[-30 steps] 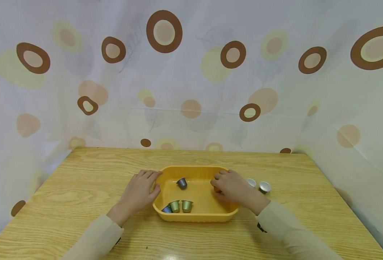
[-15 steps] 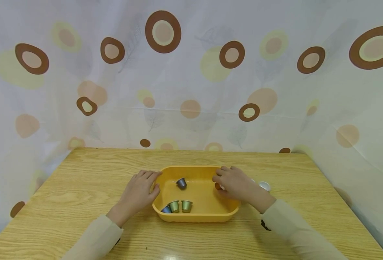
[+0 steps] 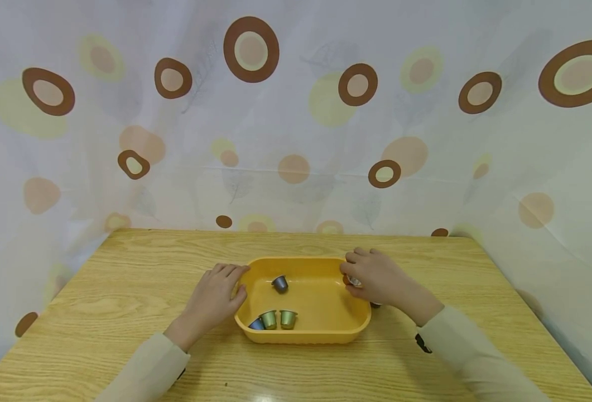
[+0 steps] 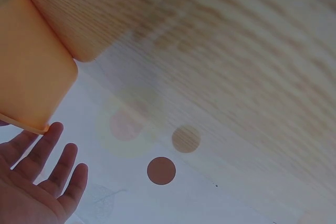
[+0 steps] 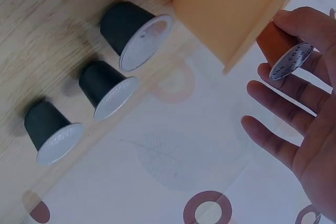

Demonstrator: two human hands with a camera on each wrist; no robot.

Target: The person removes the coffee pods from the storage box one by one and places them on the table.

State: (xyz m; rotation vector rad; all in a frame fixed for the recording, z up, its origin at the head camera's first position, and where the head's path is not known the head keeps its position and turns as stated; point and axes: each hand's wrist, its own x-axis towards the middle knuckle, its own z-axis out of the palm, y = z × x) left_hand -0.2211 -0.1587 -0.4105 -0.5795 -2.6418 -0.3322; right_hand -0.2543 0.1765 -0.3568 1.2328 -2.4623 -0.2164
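Note:
My right hand [image 3: 378, 277] pinches an orange-brown coffee capsule [image 5: 275, 44] between thumb and fingers, at the right rim of a yellow tray [image 3: 306, 336]. The capsule's printed foil lid faces the right wrist camera. My left hand [image 3: 215, 296] rests at the tray's left rim, its fingers nearly straight in the left wrist view. Inside the tray lie a dark grey capsule [image 3: 280, 284], two green capsules, one [image 3: 288, 319] beside the other [image 3: 269, 320], and a blue capsule [image 3: 256, 324] in the near left corner.
In the right wrist view, three dark capsules with pale lids, one of them a black capsule [image 5: 128, 30], lie on the wooden table [image 3: 150, 268] outside the tray. The right hand mostly hides them from the head camera. A patterned curtain [image 3: 296, 128] closes off the back and sides.
My right hand has risen out of the tray's right side toward its rim, moving right and away with the orange-brown capsule. The left hand stays put.

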